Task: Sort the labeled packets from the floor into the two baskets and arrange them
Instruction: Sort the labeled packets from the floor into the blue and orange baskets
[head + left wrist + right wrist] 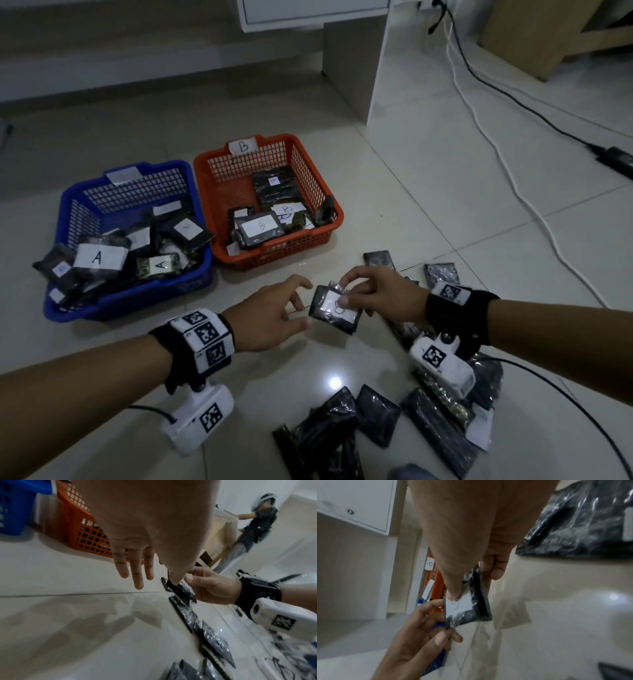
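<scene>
Here: blue basket (197, 192) A-packets (99, 257), orange basket (337, 212) B-packets (260, 228).

Colours and patterns across floor, baskets, packets

Blue basket (85, 205) and orange-red basket (305, 161), both in open grid mesh, each tagged white. Glossy black packets (376, 418) with white labels, black letters A and B handwritten. Pale cream floor tiles (445, 212), thin dark grout lines. Black wrist straps (459, 318) carrying white blocks printed with black square-code markers. Black and white cables (486, 137).
</scene>
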Tool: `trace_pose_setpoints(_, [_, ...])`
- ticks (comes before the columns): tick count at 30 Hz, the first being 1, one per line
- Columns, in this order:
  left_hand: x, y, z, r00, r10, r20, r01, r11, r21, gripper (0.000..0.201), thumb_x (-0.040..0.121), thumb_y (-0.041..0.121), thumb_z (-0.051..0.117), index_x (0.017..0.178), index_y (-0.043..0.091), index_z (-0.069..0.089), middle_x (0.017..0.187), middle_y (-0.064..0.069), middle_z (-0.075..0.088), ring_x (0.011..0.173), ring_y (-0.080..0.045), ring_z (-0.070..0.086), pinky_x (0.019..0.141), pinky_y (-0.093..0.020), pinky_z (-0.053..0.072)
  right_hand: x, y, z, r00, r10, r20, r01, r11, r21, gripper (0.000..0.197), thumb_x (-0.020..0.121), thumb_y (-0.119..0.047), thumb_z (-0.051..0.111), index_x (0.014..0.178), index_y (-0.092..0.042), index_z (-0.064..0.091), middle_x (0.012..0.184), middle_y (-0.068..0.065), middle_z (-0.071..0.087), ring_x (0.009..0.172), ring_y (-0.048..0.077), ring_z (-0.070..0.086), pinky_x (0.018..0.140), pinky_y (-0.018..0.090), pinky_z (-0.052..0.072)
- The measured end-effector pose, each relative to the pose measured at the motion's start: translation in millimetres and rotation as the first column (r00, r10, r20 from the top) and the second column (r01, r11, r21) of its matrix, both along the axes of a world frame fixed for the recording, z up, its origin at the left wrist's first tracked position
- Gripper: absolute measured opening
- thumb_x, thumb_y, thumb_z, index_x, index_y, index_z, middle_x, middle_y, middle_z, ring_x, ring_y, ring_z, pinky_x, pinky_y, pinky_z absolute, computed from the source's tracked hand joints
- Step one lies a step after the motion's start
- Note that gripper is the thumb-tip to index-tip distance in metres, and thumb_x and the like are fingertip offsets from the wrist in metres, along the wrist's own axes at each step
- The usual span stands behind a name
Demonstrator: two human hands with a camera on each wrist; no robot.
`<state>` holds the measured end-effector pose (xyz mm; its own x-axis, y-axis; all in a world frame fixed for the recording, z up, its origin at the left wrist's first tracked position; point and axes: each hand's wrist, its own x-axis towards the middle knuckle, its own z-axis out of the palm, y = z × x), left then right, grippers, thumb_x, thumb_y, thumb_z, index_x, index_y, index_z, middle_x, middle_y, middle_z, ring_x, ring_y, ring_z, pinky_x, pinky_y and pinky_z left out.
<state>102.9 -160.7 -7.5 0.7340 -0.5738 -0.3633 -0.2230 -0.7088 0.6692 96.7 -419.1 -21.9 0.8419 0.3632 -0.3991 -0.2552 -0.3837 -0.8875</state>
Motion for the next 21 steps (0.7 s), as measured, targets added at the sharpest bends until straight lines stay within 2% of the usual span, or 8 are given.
trace_pose_setpoints(4, [1.8,2.8,8.0,0.968,0.226,-0.110,-0.244,0.948,-0.204,0.030,0.092,0.029,0.068,0.118,0.028,0.054,0.096,0.001,0.068,0.076,-0.014,0.073,0.073,-0.035,0.060,5.7,20.9,10.1,0.982,-0.109,-0.157,0.135,0.977,0.166,0.027,0.096,-0.031,0.066,0.115,-0.011,0.069,0.085,0.003,0.070,0.073,0.012,0.062,0.068,0.029,0.054])
trace_pose_setpoints(7, [3.5,8.9,14.8,0.919,0.358,-0.167,-0.391,0.887,-0.247,0.020,0.091,0.017,0.070,0.107,0.015,0.057,0.097,-0.007,0.069,0.074,-0.015,0.073,0.061,-0.023,0.055,12.9,33.2,16.3,0.924,-0.153,-0.351,0.255,0.930,0.266,0.033,0.099,-0.040,0.058,0.113,-0.014,0.072,0.097,0.007,0.070,0.084,0.017,0.065,0.070,0.030,0.051])
trace_pose_setpoints(8, [4.2,10.1,16.2,0.900,0.388,-0.199,-0.430,0.869,-0.246,0.018,0.092,0.015,0.069,0.105,0.012,0.057,0.098,-0.008,0.070,0.075,-0.015,0.074,0.062,-0.024,0.054,14.7,33.8,17.2,0.912,-0.156,-0.380,0.273,0.921,0.277,0.030,0.098,-0.039,0.058,0.110,-0.016,0.073,0.101,0.008,0.070,0.088,0.018,0.064,0.071,0.031,0.050])
trace_pose_setpoints(12, [0.9,25.8,19.9,0.845,0.427,-0.323,-0.516,0.809,-0.281,0.013,0.093,0.010,0.064,0.102,0.008,0.055,0.099,-0.007,0.075,0.083,-0.022,0.075,0.075,-0.036,0.054,17.2,41.8,19.8,0.877,-0.129,-0.462,0.294,0.906,0.306,0.012,0.097,-0.024,0.063,0.096,-0.020,0.074,0.108,0.010,0.070,0.095,0.024,0.065,0.078,0.038,0.051])
trace_pose_setpoints(14, [-1.9,31.3,21.2,0.818,0.437,-0.374,-0.555,0.770,-0.314,0.012,0.094,0.006,0.063,0.103,0.004,0.054,0.098,-0.008,0.076,0.085,-0.026,0.075,0.074,-0.034,0.055,17.4,45.8,20.5,0.844,-0.073,-0.532,0.281,0.904,0.322,0.019,0.097,-0.026,0.060,0.109,-0.016,0.070,0.119,0.011,0.069,0.108,0.031,0.067,0.089,0.047,0.053])
trace_pose_setpoints(16, [-3.7,34.6,23.5,0.778,0.459,-0.430,-0.610,0.714,-0.342,0.011,0.094,0.003,0.062,0.102,0.004,0.054,0.097,-0.010,0.076,0.085,-0.030,0.075,0.072,-0.033,0.056,17.6,51.2,21.9,0.792,0.019,-0.610,0.265,0.890,0.371,0.039,0.097,-0.033,0.055,0.130,-0.013,0.061,0.129,0.013,0.065,0.119,0.040,0.063,0.095,0.054,0.051])
trace_pose_setpoints(19, [-3.4,39.4,27.2,0.738,0.492,-0.462,-0.661,0.667,-0.345,0.010,0.094,0.002,0.062,0.101,0.006,0.056,0.096,-0.008,0.076,0.086,-0.030,0.075,0.073,-0.034,0.058,18.2,61.7,27.2,0.762,0.095,-0.640,0.230,0.884,0.406,0.054,0.091,-0.038,0.052,0.139,-0.012,0.055,0.136,0.014,0.060,0.121,0.042,0.062,0.087,0.047,0.057])
trace_pose_setpoints(21, [-2.1,44.4,27.6,0.722,0.521,-0.455,-0.683,0.642,-0.349,0.009,0.093,0.002,0.063,0.098,0.007,0.057,0.095,-0.007,0.076,0.086,-0.028,0.075,0.074,-0.035,0.057,20.8,66.6,30.6,0.788,0.030,-0.616,0.276,0.876,0.396,0.054,0.089,-0.036,0.058,0.135,-0.009,0.055,0.132,0.015,0.060,0.113,0.037,0.066,0.078,0.039,0.059])
